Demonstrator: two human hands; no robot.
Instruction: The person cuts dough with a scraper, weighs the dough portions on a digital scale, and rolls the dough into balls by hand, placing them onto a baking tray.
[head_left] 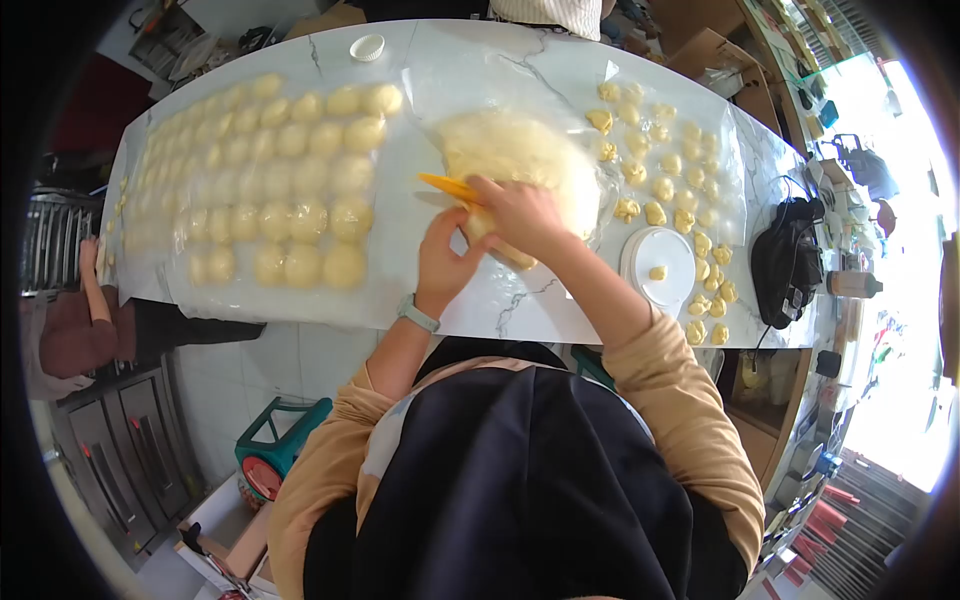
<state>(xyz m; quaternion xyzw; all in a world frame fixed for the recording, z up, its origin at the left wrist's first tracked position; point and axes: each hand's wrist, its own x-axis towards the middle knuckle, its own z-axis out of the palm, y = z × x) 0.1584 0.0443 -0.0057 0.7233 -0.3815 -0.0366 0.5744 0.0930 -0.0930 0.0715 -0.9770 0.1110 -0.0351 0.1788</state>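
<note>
A large slab of pale yellow dough (520, 150) lies at the middle of the marble table, partly under clear plastic. My right hand (518, 212) is closed on a yellow scraper (447, 185) at the dough's left edge. Just left of it, my left hand (449, 258) touches the near end of the dough, its thumb and fingers curved. Rows of round dough balls (303, 222) sit under plastic on the left. Small rough dough pieces (663, 188) are scattered on the right. A white round scale (662, 280) beside my right forearm bears one small piece.
A small white lid (367, 47) lies at the table's far edge. Beyond the right end is a black bag (790, 262). A teal stool (283, 436) stands below at the left. Another person (85, 330) is at the far left, and part of someone's clothing shows across the table.
</note>
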